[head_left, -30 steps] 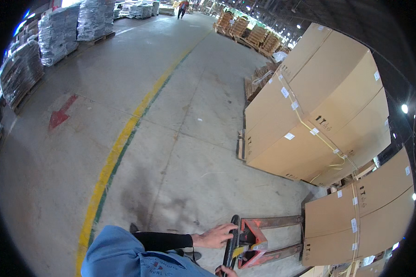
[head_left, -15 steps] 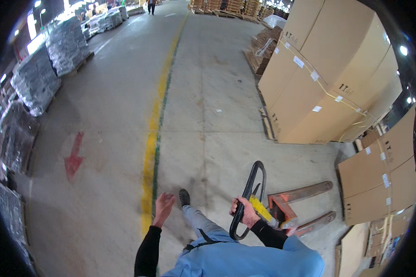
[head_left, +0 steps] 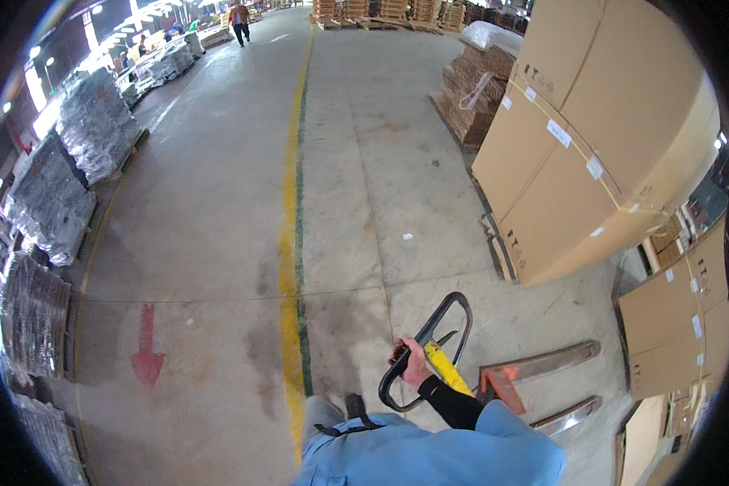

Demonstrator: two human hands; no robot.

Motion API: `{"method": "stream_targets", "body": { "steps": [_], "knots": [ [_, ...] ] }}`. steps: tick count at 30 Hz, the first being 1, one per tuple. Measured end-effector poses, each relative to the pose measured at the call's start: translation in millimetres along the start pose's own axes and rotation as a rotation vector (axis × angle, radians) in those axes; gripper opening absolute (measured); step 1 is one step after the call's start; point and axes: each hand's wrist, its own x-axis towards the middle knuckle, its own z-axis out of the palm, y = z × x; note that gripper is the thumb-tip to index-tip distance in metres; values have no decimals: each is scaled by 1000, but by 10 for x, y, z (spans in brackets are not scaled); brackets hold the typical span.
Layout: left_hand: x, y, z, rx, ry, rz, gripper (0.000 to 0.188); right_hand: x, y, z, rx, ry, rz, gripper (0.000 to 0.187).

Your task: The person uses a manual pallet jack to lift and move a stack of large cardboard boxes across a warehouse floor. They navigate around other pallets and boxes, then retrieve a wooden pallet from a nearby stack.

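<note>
My right hand [head_left: 414, 363] is closed round the black loop handle [head_left: 439, 316] of a pallet jack, at the lower middle. A yellow stem [head_left: 447, 367] joins the handle to the jack's orange-red body [head_left: 502, 387]. Two worn forks [head_left: 547, 360] reach out to the right, low over the concrete floor, with nothing lying on them. My left hand is out of the picture.
Tall strapped cartons [head_left: 575, 154] stand on a pallet at right; more cartons [head_left: 664, 320] lie nearer. Brown stacked sheets [head_left: 474, 93] sit beyond. A yellow floor line [head_left: 289, 243] runs ahead. Wrapped pallet loads [head_left: 97, 130] line the left. A person [head_left: 240, 23] is far off.
My left hand has dropped out of view. My right hand keeps its hold on the handle. The floor arrow and cartons sit lower in the picture, and the distant person appears farther left.
</note>
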Motion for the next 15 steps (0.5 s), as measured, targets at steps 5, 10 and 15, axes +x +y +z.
{"method": "stream_targets", "body": {
  "steps": [5,10,15],
  "knots": [
    [944,1419,817,-24,-122,85,55,941,-188,758,9,35,-92,31],
    [2153,3081,1197,111,-225,110,58,1862,-627,1478,49,136,-41,31],
    [3446,5441,831,839,-139,419,62,2806,-1307,2125,156,228,-129,26]
  ]
}}
